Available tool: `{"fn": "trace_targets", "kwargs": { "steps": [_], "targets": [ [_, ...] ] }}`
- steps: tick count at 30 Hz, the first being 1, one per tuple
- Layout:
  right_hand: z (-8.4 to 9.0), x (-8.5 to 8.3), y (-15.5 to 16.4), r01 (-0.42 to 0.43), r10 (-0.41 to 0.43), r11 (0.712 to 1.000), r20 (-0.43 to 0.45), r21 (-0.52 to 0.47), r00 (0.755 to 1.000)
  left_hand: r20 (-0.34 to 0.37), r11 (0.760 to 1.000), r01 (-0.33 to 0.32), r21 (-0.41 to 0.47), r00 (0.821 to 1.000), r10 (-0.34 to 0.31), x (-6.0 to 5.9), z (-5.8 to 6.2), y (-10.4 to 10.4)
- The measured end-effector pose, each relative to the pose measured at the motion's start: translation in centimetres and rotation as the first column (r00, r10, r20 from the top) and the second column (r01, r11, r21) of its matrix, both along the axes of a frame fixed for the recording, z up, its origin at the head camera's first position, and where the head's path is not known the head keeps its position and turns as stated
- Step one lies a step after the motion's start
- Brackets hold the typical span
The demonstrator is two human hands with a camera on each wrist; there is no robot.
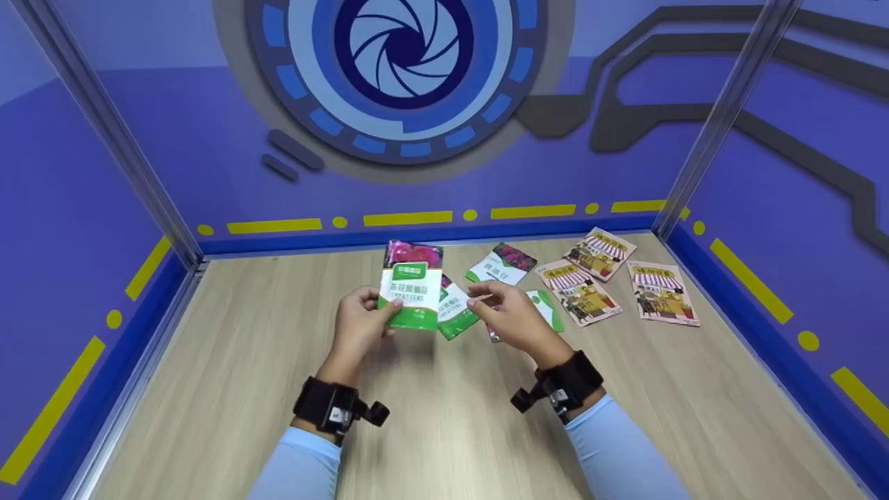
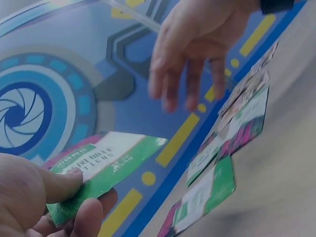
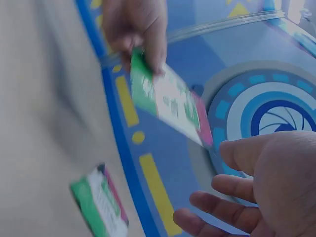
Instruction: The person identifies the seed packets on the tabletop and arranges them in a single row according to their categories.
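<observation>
We held a green and white seed packet up above the wooden tabletop, pinched by its bottom edge in our left hand. Our right hand was just beside it with loose, open fingers and held nothing. More green packets and three picture cards lay flat on the tabletop behind our hands.
</observation>
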State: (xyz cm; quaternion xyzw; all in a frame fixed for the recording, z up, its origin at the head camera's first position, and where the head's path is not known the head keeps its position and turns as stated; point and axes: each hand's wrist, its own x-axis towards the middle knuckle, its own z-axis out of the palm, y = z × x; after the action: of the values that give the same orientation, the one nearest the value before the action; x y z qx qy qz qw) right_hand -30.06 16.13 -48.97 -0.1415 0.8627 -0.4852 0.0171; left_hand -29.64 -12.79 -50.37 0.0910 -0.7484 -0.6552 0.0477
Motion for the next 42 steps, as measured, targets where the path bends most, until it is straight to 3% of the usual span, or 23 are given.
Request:
{"fn": "trace_targets", "kwargs": {
  "steps": [3,6,10,19,24,30,34,42],
  "targets": [
    [0.4,0.0,-1.0,-0.041,0.051,0.988,0.066,-0.146,0.997,-0.024,0.998,0.009,0.057,1.000,-0.007,0.6,0.3,1.1],
    [0.6,0.1,-1.8,-0.051,0.081,0.973,0.122,-0.227,0.989,-0.062,0.996,0.011,0.088,0.998,-0.005,1.1,0.7,2.0],
    [0.5,0.4,-2.5,-0.057,0.090,0.970,0.129,-0.238,0.987,-0.094,0.994,0.027,0.102,0.995,-0.017,1.9,1.2,2.7],
    [0.6,0.6,-2.6,-0.026,0.033,0.969,0.026,-0.247,0.999,-0.095,0.993,0.086,0.080,0.992,-0.078,2.9,2.3,3.1],
    [1.0,0.9,-2.4,-0.001,-0.003,0.968,-0.015,-0.251,1.000,-0.077,0.989,0.146,-0.039,0.986,-0.149,3.3,3.0,2.7],
    [1.4,1.0,-2.0,0.019,-0.032,0.969,-0.047,-0.247,0.998,-0.042,0.966,0.198,-0.164,0.977,-0.207,3.8,3.8,1.9],
    [1.6,1.2,-1.8,0.010,-0.030,0.972,-0.078,-0.235,0.997,-0.033,0.958,0.211,-0.192,0.975,-0.221,4.1,4.3,1.7],
    [1.9,1.5,-1.8,-0.011,-0.009,0.977,-0.093,-0.212,0.996,-0.030,0.953,0.177,-0.248,0.981,-0.190,4.6,5.0,1.7]
  ]
}}
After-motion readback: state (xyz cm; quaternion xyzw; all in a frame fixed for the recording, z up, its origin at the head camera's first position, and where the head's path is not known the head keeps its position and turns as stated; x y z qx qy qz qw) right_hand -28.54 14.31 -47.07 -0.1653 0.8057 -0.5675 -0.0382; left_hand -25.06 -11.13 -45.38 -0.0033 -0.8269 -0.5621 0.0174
